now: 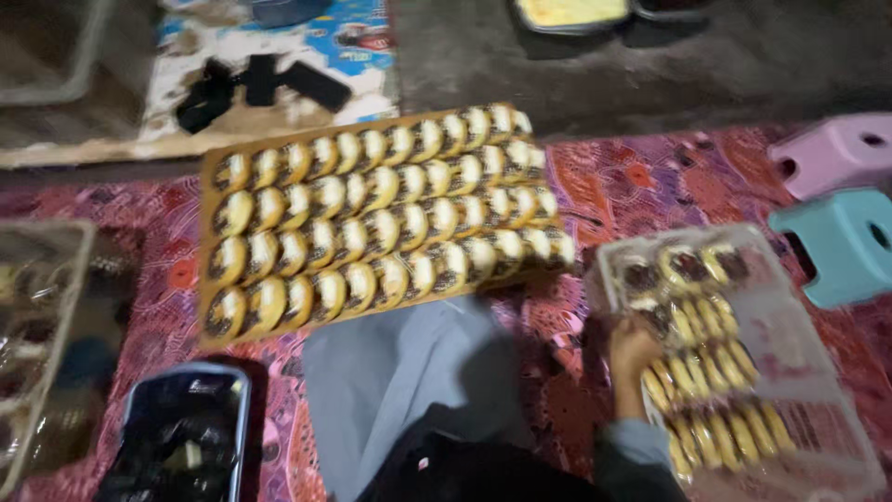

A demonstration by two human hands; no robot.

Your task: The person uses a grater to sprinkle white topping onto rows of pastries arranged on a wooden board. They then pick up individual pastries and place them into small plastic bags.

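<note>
My right hand (634,349) rests at the left rim of a clear plastic tray (808,372) that holds rows of small round filled pastries (711,372); its fingers curl over the pastries near the tray's upper left. Whether it grips one is blurred. A brown board (212,325) in front of me carries several rows of the same pastries (381,223), overlapping each other. My left hand is out of sight. My grey-trousered knee (409,372) lies between the board and me.
A patterned red cloth (632,177) covers the floor. A pink stool (832,153) and a teal stool (841,244) stand at the right. A blue-rimmed container (186,432) sits at the lower left, a wire tray (37,325) at the far left, a yellow-filled tray (571,14) at the top.
</note>
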